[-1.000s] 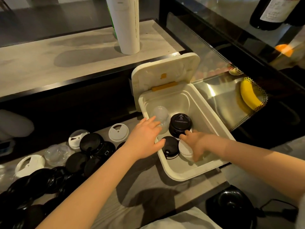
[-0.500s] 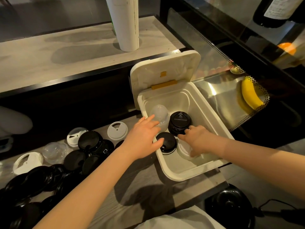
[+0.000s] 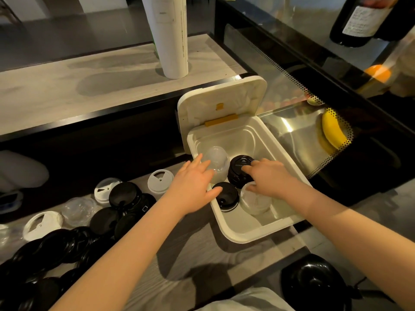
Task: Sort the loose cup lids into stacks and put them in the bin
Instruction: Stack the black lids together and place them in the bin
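Grip: the left hand [image 3: 193,187] lies spread over the left rim of the bin [image 3: 246,238], fingertips on the clear domed lids [image 3: 216,157] and thumb against the near black stack [image 3: 226,198]. The right hand [image 3: 268,176] rests loose-fingered on the far black stack [image 3: 235,173], clasping nothing.
Bin: white, with its hinged cover [image 3: 222,102] raised at the far side. It holds four stacks: clear far left, black far right, black near left, white stack [image 3: 256,202] near right.
Change: the right hand has shifted from the white stack to the far black one, uncovering the white.
Lids: round. Loose lids [image 3: 67,239], black, white and clear, lie heaped on the counter [image 3: 184,261] left of the bin.
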Demonstrator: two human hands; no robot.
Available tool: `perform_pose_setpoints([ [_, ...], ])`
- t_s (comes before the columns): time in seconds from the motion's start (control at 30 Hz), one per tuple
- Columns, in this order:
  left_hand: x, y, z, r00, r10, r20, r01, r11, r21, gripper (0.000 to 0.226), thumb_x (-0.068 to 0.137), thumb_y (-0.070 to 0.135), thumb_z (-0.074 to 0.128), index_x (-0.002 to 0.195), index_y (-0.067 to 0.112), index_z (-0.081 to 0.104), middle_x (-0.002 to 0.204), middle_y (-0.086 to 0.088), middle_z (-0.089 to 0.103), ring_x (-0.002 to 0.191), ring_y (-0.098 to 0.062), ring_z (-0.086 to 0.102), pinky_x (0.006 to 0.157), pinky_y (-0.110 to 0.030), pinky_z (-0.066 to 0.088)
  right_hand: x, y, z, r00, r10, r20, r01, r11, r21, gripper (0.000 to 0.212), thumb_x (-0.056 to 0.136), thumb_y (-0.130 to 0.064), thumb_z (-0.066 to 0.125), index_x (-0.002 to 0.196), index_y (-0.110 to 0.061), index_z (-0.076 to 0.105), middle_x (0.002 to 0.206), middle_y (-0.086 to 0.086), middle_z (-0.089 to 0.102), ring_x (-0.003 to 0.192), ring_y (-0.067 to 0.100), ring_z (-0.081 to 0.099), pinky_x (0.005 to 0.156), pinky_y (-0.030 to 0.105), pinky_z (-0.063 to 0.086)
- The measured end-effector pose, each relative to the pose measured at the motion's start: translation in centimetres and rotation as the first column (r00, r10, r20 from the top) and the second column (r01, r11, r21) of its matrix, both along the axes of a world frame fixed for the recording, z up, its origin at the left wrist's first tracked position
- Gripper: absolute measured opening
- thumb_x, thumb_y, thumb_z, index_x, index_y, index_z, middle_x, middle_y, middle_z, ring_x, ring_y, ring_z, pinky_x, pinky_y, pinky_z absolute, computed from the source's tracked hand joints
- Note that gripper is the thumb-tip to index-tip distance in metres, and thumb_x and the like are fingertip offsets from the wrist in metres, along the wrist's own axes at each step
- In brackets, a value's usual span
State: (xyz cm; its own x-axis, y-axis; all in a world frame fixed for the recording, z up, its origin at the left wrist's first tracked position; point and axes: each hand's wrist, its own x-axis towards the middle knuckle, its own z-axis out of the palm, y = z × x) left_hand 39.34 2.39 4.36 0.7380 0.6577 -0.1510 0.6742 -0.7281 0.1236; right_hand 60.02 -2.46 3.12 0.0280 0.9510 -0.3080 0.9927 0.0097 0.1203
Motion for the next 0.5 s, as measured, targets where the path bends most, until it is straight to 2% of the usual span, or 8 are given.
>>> perform_pose_setpoints([
  [0.13,-1.8,0.7,1.2,0.995,0.098,0.008,-0.098,0.992,0.084,0.062,0.094,0.054,0.033,0.145,0.018,0.031,0.156,-0.003,0.018,0.146,-0.023,0.004,0.116,-0.043,0.011,-1.3,-0.1,2.2,0.988,-0.047,-0.150,0.071,0.984,0.161,0.050,0.089,-0.048,0.051,0.132,-0.023,0.046,0.116,0.002,0.056,0.109,0.025,0.053,0.080,0.035,0.048],
  [0.23,-4.6,1.4,2.0,0.978,0.204,0.038,-0.206,0.974,0.098,0.062,0.094,0.053,0.037,0.146,0.019,0.030,0.157,-0.002,0.017,0.146,-0.022,0.004,0.116,-0.043,0.011,-3.7,0.2,4.2,0.967,-0.029,-0.255,0.096,0.962,0.256,0.051,0.093,-0.045,0.049,0.137,-0.023,0.041,0.123,0.000,0.053,0.116,0.023,0.049,0.085,0.034,0.046],
  [0.4,-10.4,2.0,2.1,0.933,0.357,0.050,-0.360,0.929,0.091,0.060,0.093,0.048,0.044,0.144,0.018,0.033,0.156,-0.003,0.020,0.145,-0.022,0.007,0.115,-0.043,0.014,-9.6,0.8,6.0,0.935,0.161,-0.317,-0.019,0.912,0.410,0.047,0.094,-0.040,0.048,0.138,-0.023,0.042,0.129,-0.001,0.051,0.120,0.020,0.044,0.087,0.032,0.042],
  [0.5,-13.7,1.7,1.2,0.891,0.452,0.038,-0.453,0.890,0.053,0.059,0.093,0.046,0.046,0.143,0.018,0.035,0.154,-0.003,0.024,0.145,-0.022,0.010,0.114,-0.044,0.017,-12.9,1.6,5.3,0.887,0.245,-0.391,-0.069,0.908,0.413,0.043,0.095,-0.032,0.049,0.136,-0.020,0.045,0.131,0.000,0.050,0.121,0.020,0.043,0.092,0.033,0.042],
])
